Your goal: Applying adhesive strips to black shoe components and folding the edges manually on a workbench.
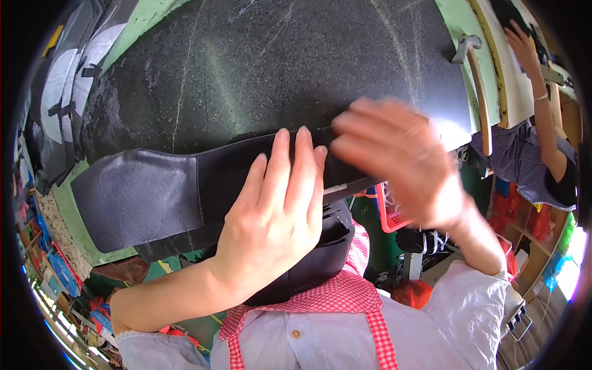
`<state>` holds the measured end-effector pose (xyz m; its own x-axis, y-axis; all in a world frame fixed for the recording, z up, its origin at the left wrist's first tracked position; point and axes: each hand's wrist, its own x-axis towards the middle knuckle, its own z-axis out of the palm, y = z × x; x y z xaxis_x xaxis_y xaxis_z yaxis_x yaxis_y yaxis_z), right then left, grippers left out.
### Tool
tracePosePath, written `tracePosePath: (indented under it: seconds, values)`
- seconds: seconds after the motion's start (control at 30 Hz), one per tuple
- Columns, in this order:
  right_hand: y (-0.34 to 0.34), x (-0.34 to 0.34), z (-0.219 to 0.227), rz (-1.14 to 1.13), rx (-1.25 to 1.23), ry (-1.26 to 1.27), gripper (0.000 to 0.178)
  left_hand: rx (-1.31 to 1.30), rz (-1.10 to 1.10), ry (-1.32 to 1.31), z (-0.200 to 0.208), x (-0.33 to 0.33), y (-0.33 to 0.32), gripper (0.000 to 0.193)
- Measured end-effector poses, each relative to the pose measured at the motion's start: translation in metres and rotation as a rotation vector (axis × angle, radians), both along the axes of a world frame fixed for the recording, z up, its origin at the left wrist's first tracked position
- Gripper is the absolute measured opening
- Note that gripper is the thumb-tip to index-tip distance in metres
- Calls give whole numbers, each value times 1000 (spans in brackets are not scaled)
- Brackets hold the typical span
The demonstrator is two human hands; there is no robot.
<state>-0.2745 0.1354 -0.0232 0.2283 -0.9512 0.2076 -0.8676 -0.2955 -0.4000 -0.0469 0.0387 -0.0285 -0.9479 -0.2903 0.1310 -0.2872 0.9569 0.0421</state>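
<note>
A long black leather piece [139, 197] lies along the near edge of a worn black mat [265, 68]. Its glossy left panel meets a duller strip at a vertical seam. My left hand [274, 216] rests on that strip with its fingers stretched out. To its right, my right hand [394, 154] is over the strip's right part, fingers extended and smeared by motion. Both hands cover much of the strip there, and I cannot tell whether the right palm touches it. More black leather [320, 262] sits at my lap, below the table edge, partly behind my left hand.
A hammer [475, 80] with a wooden handle lies at the mat's right edge. The green tabletop [65, 216] shows around the mat. A red plastic basket [391, 213] is below my right wrist. Another person's hand [524, 49] works at a table on the far right.
</note>
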Motion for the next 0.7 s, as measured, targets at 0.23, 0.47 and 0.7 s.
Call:
tracePosePath:
  seconds: [0.23, 0.47, 0.7]
  values:
    - [25, -12, 0, -194, 105, 219, 43, 293, -67, -9, 24, 42, -16, 58]
    - [-5, 54, -13, -120, 109, -105, 65, 473, 51, 90, 33, 52, -59, 63]
    - [-20, 62, -22, -19, -36, -233, 45, 284, -83, 208, 2, 59, -58, 40]
